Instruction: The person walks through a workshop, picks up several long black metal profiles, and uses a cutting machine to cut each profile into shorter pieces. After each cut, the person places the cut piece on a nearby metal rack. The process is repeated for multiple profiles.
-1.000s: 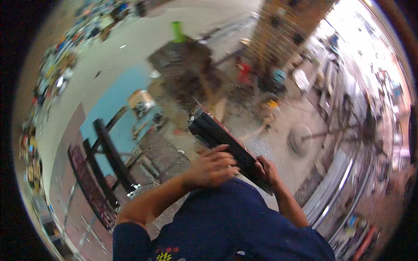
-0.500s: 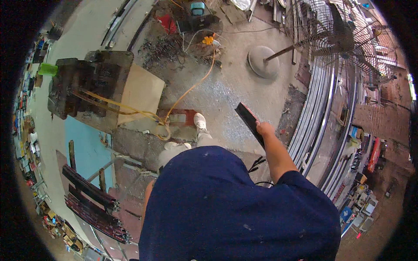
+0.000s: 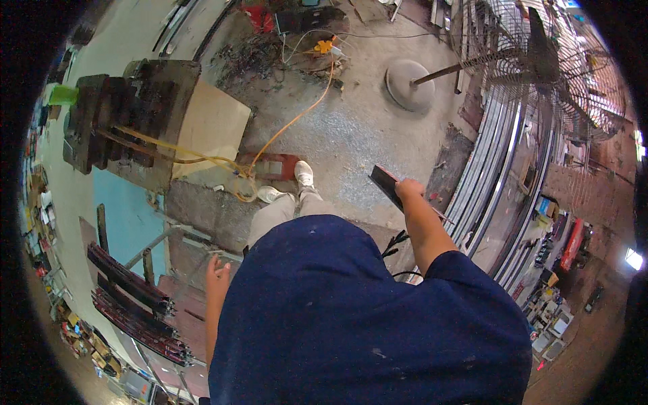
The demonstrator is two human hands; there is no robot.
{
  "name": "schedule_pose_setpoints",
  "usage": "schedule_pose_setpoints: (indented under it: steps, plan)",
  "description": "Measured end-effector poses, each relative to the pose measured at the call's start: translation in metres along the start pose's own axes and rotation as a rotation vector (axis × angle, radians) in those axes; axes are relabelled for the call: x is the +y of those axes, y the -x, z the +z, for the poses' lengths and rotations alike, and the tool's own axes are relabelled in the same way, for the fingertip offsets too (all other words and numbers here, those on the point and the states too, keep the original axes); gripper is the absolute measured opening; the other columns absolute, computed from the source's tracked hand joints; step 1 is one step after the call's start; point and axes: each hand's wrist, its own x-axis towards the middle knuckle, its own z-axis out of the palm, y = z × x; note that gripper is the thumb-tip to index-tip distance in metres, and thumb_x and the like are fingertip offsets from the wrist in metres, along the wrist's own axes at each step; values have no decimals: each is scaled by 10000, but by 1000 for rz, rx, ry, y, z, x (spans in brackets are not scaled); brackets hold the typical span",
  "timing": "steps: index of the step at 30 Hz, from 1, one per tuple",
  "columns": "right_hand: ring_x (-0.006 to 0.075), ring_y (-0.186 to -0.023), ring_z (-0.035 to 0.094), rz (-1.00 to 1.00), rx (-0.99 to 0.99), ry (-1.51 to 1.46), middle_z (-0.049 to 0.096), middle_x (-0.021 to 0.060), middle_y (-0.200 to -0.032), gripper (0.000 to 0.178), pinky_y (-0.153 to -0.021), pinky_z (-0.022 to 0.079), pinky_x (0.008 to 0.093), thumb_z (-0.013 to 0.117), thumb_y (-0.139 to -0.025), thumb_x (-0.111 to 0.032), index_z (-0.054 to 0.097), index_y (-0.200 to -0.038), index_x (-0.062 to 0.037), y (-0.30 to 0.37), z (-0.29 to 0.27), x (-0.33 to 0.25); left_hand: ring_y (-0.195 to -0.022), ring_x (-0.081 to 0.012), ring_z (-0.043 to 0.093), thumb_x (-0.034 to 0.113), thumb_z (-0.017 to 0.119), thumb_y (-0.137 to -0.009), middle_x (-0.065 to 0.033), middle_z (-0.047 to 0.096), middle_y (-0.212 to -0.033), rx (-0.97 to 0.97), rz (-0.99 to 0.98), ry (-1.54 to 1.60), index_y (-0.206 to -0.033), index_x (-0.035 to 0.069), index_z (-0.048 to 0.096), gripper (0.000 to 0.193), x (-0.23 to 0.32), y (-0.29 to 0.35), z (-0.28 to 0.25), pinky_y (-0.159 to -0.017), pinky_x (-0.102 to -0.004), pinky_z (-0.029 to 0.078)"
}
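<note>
- Right hand (image 3: 410, 192): fingers wrapped round a long, straight, dark bar (image 3: 386, 181), clamped on it.
- The bar, in that grip, is slim and hard-edged, with a smooth, near-black face and a thin reddish edge; one end juts up and left of the fingers, the other shows as a narrow tip down and right of them.
- Just left of the grip and beyond it, grey floor (image 3: 368, 138) with a rough, gritty skin, dusted with pale, glinting flecks.
- Near the grip, on its right, long metal lengths (image 3: 482, 189) lie side by side, ribbed and silvery.
- Beyond the grip, a fan (image 3: 543, 71) with a thin wire cage, a straight pole and a smooth, round, domed base.
- Left of the grip, pale shoes (image 3: 305, 175) and a looping, glossy yellow-orange hose (image 3: 297, 121).
- Well left and nearer the body, the left hand (image 3: 217, 271), fingers apart and loosely bent, beside a metal frame (image 3: 165, 237).
- Farther left, dark, slender profiles (image 3: 131, 282) in parallel, a flat, light-blue sheet (image 3: 125, 202), and a blocky, grimy machine (image 3: 158, 121).
</note>
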Motion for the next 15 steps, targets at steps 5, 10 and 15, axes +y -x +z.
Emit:
schedule_pose_setpoints:
  steps: [5,10,15]
  plan:
    - [272,-1138,572,-29,60,84,588,86,-1244,516,-841,492,526,486,-875,-514,611,-1192,-127,-1,-10,1,-984,-261,617,277,602,-890,-196,498,-1297,-43,-2,-5,-1385,35,369,598,-41,-16,3,-849,-370,484]
    - [356,-1052,600,-267,251,4,627,187,-1123,595,-824,496,450,453,-870,-583,667,-1056,-60,51,-64,-17,-996,-252,616,265,628,-867,-195,550,-1230,-13,-10,56,-1363,25,391,600,-107,-24,8,-834,-351,488]
    - [369,-919,623,-445,315,-228,634,249,-944,563,-792,474,413,481,-892,-533,644,-1026,-11,74,-104,-66,-991,-252,619,309,628,-856,-177,607,-1142,118,-63,-19,-1327,55,439,567,-61,-9,-12,-828,-362,488]
